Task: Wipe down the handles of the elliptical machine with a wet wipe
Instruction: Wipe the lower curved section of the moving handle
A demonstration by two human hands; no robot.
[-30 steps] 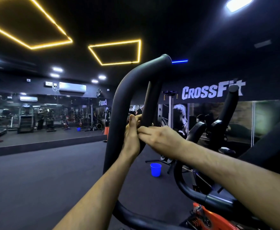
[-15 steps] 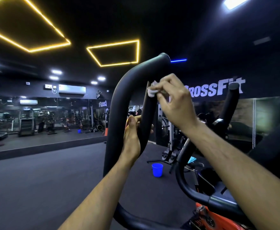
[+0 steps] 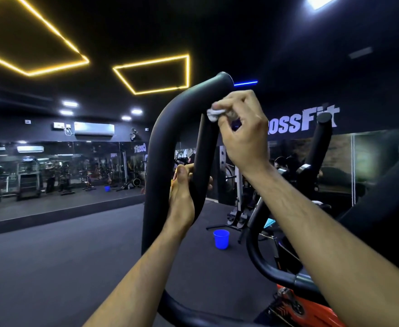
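**Wipe pinched high on the handle's inner bar**

The right hand (image 3: 243,133) is raised at the end of a forearm that climbs from the lower right corner, wrist bent so the back of the hand faces the camera. Its thumb and forefinger pinch a small crumpled white wet wipe (image 3: 214,113), the other fingers curled loosely behind. The wipe sits against the upper end of the inner bar of the black padded looped elliptical handle (image 3: 163,147), just below the bend where the loop turns over at its top.

The left hand (image 3: 182,199) reaches up from the bottom centre on a straight forearm and grips the same inner bar lower down, well below the wipe; the thumb lies up along the near side of the bar and fingertips show wrapping round its far edge.

To the right stands a second black upright handle with a round end cap (image 3: 320,142), apart from both hands. An orange part of the machine frame (image 3: 311,310) shows at the lower right. A small blue plastic bucket (image 3: 221,239) stands on the dark gym floor (image 3: 52,256) beyond the handles. A mirrored wall (image 3: 52,166) on the left reflects other gym machines, and yellow light strips (image 3: 156,74) outline rectangles on the black ceiling.
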